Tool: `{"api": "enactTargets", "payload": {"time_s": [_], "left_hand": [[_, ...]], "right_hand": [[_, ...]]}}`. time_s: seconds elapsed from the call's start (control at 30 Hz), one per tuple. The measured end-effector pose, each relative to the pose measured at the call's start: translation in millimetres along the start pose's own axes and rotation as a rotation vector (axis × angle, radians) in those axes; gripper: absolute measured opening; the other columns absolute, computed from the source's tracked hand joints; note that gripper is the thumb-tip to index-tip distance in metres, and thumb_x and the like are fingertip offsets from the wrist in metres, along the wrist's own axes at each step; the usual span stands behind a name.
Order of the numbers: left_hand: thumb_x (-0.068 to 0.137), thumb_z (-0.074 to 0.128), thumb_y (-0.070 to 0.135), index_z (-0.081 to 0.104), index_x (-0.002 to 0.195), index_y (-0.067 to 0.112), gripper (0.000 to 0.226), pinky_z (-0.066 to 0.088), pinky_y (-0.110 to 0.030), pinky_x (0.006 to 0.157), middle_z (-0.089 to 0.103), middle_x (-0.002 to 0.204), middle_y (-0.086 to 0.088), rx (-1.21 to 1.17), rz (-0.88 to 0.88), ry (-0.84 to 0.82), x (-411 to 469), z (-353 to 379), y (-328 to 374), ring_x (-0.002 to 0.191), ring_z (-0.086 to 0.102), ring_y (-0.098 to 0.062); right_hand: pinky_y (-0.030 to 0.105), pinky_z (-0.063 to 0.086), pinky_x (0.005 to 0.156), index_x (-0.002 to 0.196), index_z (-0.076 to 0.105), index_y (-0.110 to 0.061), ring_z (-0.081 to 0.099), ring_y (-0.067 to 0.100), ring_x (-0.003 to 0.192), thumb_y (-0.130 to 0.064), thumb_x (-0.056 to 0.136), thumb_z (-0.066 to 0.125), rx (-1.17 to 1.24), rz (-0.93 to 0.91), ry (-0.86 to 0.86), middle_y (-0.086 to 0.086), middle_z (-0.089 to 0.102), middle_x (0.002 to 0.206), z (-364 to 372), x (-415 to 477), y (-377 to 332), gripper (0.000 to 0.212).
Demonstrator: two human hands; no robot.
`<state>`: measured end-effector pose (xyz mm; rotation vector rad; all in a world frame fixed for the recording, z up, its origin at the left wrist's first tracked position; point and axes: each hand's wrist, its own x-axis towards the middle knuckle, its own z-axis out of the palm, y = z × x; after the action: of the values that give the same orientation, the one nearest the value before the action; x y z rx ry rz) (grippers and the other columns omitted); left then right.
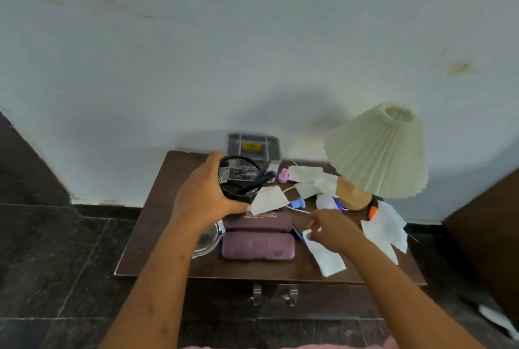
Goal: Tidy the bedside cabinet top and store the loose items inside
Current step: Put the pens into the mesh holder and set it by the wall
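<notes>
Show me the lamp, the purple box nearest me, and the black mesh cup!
lamp (376, 152): head view, on the pleated shade.
purple box (258, 244): head view, middle of its lid.
black mesh cup (238, 171): head view, on the mesh wall, held by the left hand (205, 197).

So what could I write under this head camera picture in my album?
Left hand holds a black mesh pen cup above a cluttered bedside cabinet while the right hand reaches for a tissue.

Yellow label (252, 146) on grey tray (234, 143): unreadable.
</notes>
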<state>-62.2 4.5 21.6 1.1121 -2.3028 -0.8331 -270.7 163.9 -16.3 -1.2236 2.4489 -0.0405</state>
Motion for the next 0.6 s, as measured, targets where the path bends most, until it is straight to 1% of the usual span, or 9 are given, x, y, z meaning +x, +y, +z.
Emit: {"api": "enactTargets", "payload": {"time_s": [0.07, 0.13, 0.23, 0.3, 0.37, 0.43, 0.5, 0.6], "left_hand": [[0.039, 0.084, 0.047, 0.038, 0.122, 0.035, 0.096, 0.051, -0.036, 0.086, 0.059, 0.119, 0.008, 0.003, 0.009, -0.024, -2, 9, 8, 0.108, 0.057, -0.018], [0.038, 0.083, 0.049, 0.037, 0.123, 0.037, 0.097, 0.052, -0.035, 0.086, 0.059, 0.119, 0.01, -0.008, 0.023, -0.028, -3, 16, 13, 0.108, 0.057, -0.016], [0.037, 0.081, 0.052, 0.037, 0.123, 0.039, 0.098, 0.052, -0.037, 0.088, 0.059, 0.12, 0.011, -0.016, 0.04, -0.043, -3, 22, 15, 0.109, 0.057, -0.015], [0.038, 0.081, 0.052, 0.036, 0.125, 0.038, 0.099, 0.052, -0.039, 0.089, 0.058, 0.12, 0.01, 0.002, 0.042, -0.062, -1, 26, 16, 0.11, 0.057, -0.016], [0.038, 0.082, 0.051, 0.036, 0.126, 0.037, 0.1, 0.052, -0.04, 0.089, 0.058, 0.121, 0.01, 0.005, 0.04, -0.066, 1, 28, 15, 0.111, 0.056, -0.016], [0.038, 0.082, 0.05, 0.036, 0.126, 0.038, 0.101, 0.052, -0.039, 0.089, 0.058, 0.121, 0.011, -0.001, 0.037, -0.066, 4, 29, 13, 0.111, 0.056, -0.015], [0.037, 0.082, 0.05, 0.036, 0.125, 0.039, 0.1, 0.052, -0.038, 0.089, 0.058, 0.12, 0.012, -0.01, 0.035, -0.069, 6, 30, 11, 0.111, 0.056, -0.014], [0.037, 0.084, 0.047, 0.035, 0.123, 0.04, 0.1, 0.052, -0.037, 0.088, 0.059, 0.119, 0.011, -0.018, 0.029, -0.076, 8, 32, 11, 0.11, 0.056, -0.015]], "right_hand": [[0.036, 0.052, 0.082, 0.105, 0.063, -0.015, 0.063, 0.026, 0.099, -0.029, 0.081, 0.066, -0.004, -0.006, 0.003, 0.007, 0.066, 0.109, 7, 8, -5, 0.029], [0.032, 0.049, 0.073, 0.102, 0.062, -0.015, 0.063, 0.026, 0.094, -0.031, 0.081, 0.063, -0.095, -0.034, 0.036, 0.007, 0.066, 0.106, 13, 16, -12, 0.026], [0.033, 0.044, 0.068, 0.11, 0.055, -0.015, 0.063, 0.028, 0.098, -0.025, 0.086, 0.056, -0.207, -0.052, 0.081, 0.008, 0.062, 0.112, 22, 23, -18, 0.026], [0.033, 0.044, 0.066, 0.111, 0.055, -0.014, 0.063, 0.027, 0.096, -0.024, 0.085, 0.056, -0.223, -0.041, 0.108, 0.008, 0.062, 0.11, 24, 27, -20, 0.027], [0.032, 0.048, 0.068, 0.109, 0.057, -0.014, 0.064, 0.026, 0.092, -0.026, 0.085, 0.055, -0.219, -0.02, 0.104, 0.007, 0.063, 0.106, 25, 31, -22, 0.027], [0.032, 0.051, 0.071, 0.11, 0.059, -0.013, 0.064, 0.024, 0.091, -0.029, 0.086, 0.053, -0.215, -0.006, 0.063, 0.006, 0.064, 0.105, 24, 34, -22, 0.028], [0.031, 0.046, 0.07, 0.11, 0.057, -0.012, 0.062, 0.024, 0.096, -0.032, 0.088, 0.049, -0.151, 0.027, 0.049, 0.006, 0.063, 0.109, 17, 35, -18, 0.031], [0.033, 0.042, 0.075, 0.11, 0.055, -0.012, 0.059, 0.028, 0.102, -0.033, 0.09, 0.043, -0.013, 0.071, 0.095, 0.009, 0.061, 0.113, -9, 30, -8, 0.032]]}}
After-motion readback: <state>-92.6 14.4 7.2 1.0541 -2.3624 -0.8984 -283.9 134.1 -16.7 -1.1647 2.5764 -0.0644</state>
